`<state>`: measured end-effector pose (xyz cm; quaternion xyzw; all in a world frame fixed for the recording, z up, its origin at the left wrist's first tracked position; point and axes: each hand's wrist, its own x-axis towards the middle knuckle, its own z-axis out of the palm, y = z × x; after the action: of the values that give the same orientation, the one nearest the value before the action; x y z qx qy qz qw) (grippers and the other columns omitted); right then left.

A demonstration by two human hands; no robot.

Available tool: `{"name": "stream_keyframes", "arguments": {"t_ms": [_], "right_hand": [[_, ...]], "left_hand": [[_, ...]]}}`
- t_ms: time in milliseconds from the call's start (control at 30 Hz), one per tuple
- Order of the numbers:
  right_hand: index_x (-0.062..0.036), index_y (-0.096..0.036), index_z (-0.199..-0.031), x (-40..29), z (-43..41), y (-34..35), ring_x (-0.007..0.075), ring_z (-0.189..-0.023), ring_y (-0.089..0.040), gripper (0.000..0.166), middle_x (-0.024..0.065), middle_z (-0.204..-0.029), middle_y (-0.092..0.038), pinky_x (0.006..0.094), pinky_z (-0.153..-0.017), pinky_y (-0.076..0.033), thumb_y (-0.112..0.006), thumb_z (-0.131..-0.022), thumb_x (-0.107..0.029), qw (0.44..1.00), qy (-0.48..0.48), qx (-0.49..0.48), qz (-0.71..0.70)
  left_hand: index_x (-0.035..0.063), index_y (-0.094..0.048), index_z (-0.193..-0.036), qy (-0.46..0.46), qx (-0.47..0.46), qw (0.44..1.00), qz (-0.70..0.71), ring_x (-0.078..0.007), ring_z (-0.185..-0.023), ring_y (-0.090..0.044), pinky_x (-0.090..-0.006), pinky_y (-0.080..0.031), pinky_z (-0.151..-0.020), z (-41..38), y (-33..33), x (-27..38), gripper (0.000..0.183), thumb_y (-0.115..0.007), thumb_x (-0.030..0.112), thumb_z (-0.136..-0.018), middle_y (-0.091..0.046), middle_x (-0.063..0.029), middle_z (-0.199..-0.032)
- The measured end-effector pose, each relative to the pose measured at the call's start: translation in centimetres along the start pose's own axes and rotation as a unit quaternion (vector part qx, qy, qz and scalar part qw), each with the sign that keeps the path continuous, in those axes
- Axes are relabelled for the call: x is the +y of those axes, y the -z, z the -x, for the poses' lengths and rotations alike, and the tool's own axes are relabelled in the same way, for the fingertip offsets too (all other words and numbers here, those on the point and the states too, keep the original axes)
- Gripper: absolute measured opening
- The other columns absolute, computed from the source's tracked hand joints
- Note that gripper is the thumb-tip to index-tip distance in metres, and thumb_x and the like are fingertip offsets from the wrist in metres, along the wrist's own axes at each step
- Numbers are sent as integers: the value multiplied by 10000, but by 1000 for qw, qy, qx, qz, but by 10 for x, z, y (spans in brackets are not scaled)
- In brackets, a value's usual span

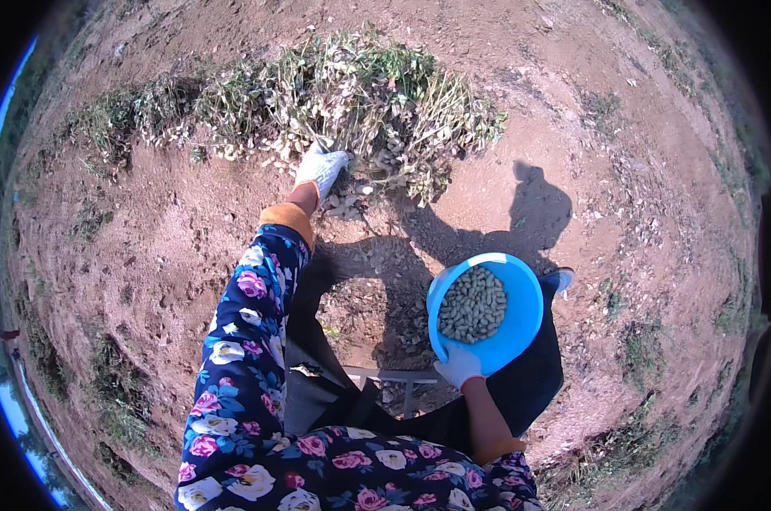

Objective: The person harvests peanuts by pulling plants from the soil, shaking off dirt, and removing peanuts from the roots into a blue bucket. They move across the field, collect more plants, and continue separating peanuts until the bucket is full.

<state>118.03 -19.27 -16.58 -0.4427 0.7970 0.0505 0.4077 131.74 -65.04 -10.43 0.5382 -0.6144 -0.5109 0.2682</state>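
My left hand [321, 169], in a white knitted glove, reaches to the near edge of a heap of pulled peanut plants [360, 96]; its fingertips are partly hidden among stems and pods, so its grasp is unclear. Pale peanut pods [283, 145] lie along the front of the heap. My right hand [459, 367], also gloved, grips the near rim of a blue plastic bucket [525, 306]. The bucket tilts over my right leg and holds many unshelled peanuts [473, 305] against its left side.
Reddish bare soil [168, 255] with scattered dry leaves surrounds me. Part of a metal frame [392, 375] shows between my legs. My right shoe [558, 279] is beyond the bucket. Grass tufts [641, 358] grow at right. My shadow falls ahead.
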Motion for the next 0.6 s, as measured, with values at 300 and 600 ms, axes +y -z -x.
{"name": "stream_keyframes", "arguments": {"t_ms": [300,600], "right_hand": [[-38,-553,-1142,-58,52,46,292,-972,-617,543,163,-1064,-629,386,-809,-491,-680,-771,-413,960,141,129,-205],[-72,39,-1462,-175,47,127,271,-1307,-348,1016,215,-1445,-265,375,-1045,-335,-707,-796,-256,718,296,35,-629]], "left_hand": [[138,-531,-832,-3,64,934,351,-74,-570,-463,-231,-383,-507,143,90,70,75,-598,112,-812,-504,34,-671],[89,-504,-908,-88,-8,899,429,-86,-587,-516,-226,-411,-477,235,95,104,175,-632,44,-797,-552,0,-734]]}}
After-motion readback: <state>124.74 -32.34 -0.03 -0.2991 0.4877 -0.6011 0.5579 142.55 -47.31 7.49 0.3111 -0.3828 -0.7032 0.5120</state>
